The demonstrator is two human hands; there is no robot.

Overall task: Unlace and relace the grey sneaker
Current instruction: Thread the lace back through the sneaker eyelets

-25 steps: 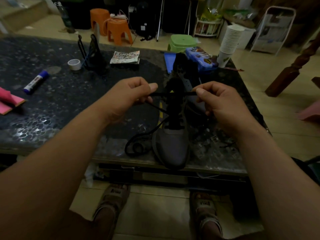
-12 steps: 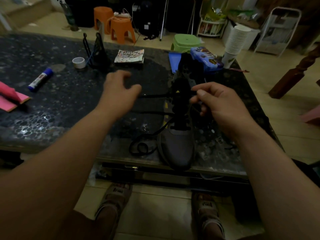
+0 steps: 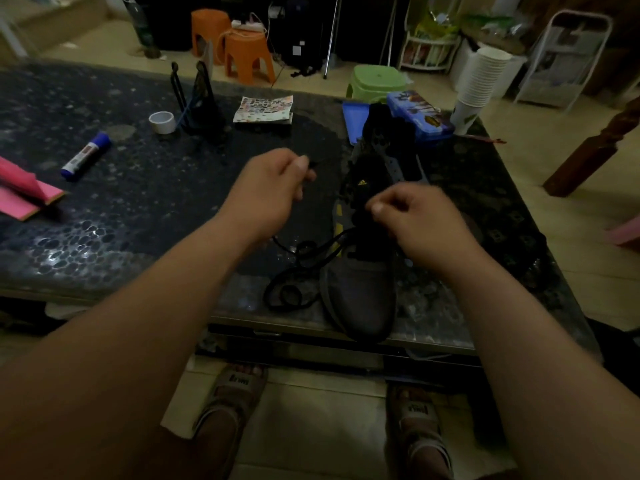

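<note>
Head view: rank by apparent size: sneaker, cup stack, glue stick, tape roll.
1. sneaker, largest, though it is also nearest the camera.
2. cup stack, farther back, so it may look smaller than it is.
3. glue stick and tape roll: look about alike, stick longer, roll wider; not ranked.

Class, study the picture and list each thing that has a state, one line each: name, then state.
grey sneaker, on its sole, upper eyelets unlaced
lace, slack, coiled beside the toe
left hand, pinches the lace tip
right hand, pinches lace at the eyelets
blue-capped marker, capped, lying flat
tape roll, lying flat
paper cups, stacked
</note>
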